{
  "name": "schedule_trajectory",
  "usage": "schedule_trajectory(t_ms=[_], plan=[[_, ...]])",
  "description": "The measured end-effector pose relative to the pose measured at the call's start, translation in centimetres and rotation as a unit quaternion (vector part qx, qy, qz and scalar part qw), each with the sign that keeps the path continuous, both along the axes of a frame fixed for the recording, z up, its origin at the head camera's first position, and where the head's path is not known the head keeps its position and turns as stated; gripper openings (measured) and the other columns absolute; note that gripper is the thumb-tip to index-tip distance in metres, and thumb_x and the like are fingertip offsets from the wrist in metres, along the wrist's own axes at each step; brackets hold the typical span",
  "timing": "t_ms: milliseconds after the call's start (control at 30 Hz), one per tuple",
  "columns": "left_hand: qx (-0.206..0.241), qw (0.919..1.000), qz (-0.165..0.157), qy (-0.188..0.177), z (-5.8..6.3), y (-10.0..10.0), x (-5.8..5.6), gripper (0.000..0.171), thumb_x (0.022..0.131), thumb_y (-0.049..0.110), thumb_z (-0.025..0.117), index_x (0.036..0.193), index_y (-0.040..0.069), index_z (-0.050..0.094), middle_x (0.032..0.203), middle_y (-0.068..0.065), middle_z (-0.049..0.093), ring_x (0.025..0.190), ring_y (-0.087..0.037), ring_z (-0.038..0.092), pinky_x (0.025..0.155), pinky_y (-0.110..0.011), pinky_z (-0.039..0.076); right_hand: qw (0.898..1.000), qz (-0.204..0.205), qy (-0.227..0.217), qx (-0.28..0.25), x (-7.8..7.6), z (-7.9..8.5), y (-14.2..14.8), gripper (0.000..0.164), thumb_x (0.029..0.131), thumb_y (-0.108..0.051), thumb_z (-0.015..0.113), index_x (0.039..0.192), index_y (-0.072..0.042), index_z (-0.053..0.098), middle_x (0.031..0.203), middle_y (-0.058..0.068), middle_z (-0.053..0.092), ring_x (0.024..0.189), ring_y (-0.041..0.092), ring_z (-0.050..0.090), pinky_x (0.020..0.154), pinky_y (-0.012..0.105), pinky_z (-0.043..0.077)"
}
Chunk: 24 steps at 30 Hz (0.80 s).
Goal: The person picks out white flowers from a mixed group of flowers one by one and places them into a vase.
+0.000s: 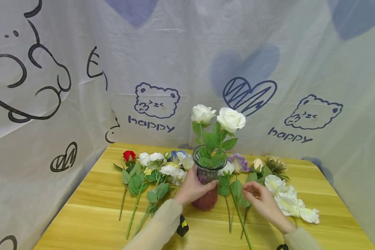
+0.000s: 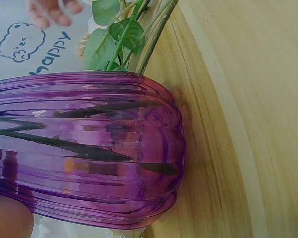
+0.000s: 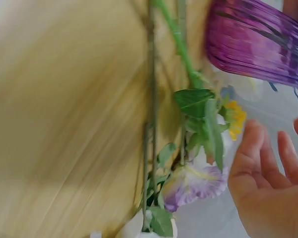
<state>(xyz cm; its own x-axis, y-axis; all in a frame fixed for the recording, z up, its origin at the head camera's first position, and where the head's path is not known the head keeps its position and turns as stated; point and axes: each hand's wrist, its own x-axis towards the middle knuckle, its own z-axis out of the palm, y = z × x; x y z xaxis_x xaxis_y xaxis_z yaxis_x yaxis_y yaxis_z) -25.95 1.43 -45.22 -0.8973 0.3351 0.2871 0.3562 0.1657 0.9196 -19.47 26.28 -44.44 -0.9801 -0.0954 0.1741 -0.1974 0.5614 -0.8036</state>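
A purple ribbed glass vase [image 1: 205, 201] stands upright on the table, its upper part looking greyer. My left hand [image 1: 192, 189] grips the vase's side, with the thumb across its front. Two white roses [image 1: 231, 119] with green leaves rise from it; in the left wrist view their dark stems show through the glass [image 2: 89, 148]. To the right of the vase, my right hand [image 1: 262, 199] hovers by green leaves with fingers loosely bent. It holds nothing in the right wrist view, where a yellow flower [image 3: 236, 119] and a purple-and-white flower [image 3: 196, 186] lie near its fingers.
Left of the vase lie a red rose [image 1: 129, 155], white flowers [image 1: 173, 173] and blue petals [image 1: 176, 155] with long stems. A purple flower [image 1: 239, 163] and white blossoms [image 1: 289, 201] lie to the right. A printed cloth [image 1: 187, 69] hangs behind the wooden table [image 1: 90, 215].
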Motion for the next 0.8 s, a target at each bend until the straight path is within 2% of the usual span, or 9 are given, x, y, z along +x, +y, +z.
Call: schedule_trajectory(t_ms=[200,400,500,667,700,800], plan=[[0.002,1.0,-0.002,0.0,0.1,0.0,0.0,0.077,0.076,0.037,0.077,0.139,0.023,0.035,0.121,0.004,0.056,0.109,-0.014,0.056,0.096,-0.035,0.047,0.992,0.082,-0.05,0.077,1.3,0.1,1.0,0.02,0.093,-0.017,0.06,0.105,-0.002,0.061,0.098,0.01,0.065,0.083,0.02,0.061,0.07,0.033,0.054],[0.004,1.0,-0.005,0.003,0.1,0.0,0.0,0.077,0.076,0.038,0.077,0.14,0.023,0.035,0.121,0.004,0.056,0.109,-0.015,0.056,0.096,-0.036,0.046,0.98,0.162,-0.082,0.082,2.1,0.1,1.3,0.026,0.093,-0.017,0.058,0.111,0.002,0.059,0.104,0.016,0.063,0.084,0.024,0.061,0.069,0.031,0.054],[0.003,1.0,-0.004,0.001,0.1,0.0,0.0,0.077,0.077,0.039,0.076,0.14,0.022,0.035,0.121,0.003,0.056,0.109,-0.015,0.056,0.096,-0.036,0.046,0.976,0.179,-0.091,0.08,2.3,-0.2,1.2,0.03,0.092,-0.016,0.059,0.114,0.004,0.058,0.105,0.018,0.062,0.085,0.025,0.061,0.069,0.029,0.054],[-0.004,1.0,0.0,-0.001,0.1,0.0,0.0,0.078,0.077,0.04,0.076,0.14,0.022,0.035,0.121,0.004,0.056,0.109,-0.014,0.056,0.096,-0.035,0.046,0.975,0.179,-0.097,0.091,2.4,-0.9,0.9,0.032,0.09,-0.018,0.061,0.114,0.003,0.058,0.106,0.016,0.062,0.083,0.023,0.06,0.069,0.027,0.053],[-0.002,1.0,-0.001,-0.003,0.6,-0.1,0.4,0.076,0.077,0.037,0.076,0.14,0.021,0.035,0.121,0.003,0.056,0.109,-0.015,0.056,0.097,-0.035,0.046,0.974,0.181,-0.099,0.091,2.4,-1.0,0.9,0.031,0.09,-0.018,0.061,0.114,0.002,0.058,0.106,0.016,0.062,0.083,0.023,0.06,0.069,0.028,0.053],[0.001,1.0,0.003,-0.001,0.6,0.0,0.5,0.077,0.078,0.037,0.076,0.14,0.022,0.034,0.124,0.003,0.055,0.111,-0.015,0.055,0.097,-0.035,0.045,0.971,0.193,-0.108,0.09,2.2,-1.1,0.6,0.029,0.091,-0.019,0.06,0.112,0.001,0.059,0.104,0.015,0.062,0.083,0.024,0.059,0.07,0.031,0.053]])
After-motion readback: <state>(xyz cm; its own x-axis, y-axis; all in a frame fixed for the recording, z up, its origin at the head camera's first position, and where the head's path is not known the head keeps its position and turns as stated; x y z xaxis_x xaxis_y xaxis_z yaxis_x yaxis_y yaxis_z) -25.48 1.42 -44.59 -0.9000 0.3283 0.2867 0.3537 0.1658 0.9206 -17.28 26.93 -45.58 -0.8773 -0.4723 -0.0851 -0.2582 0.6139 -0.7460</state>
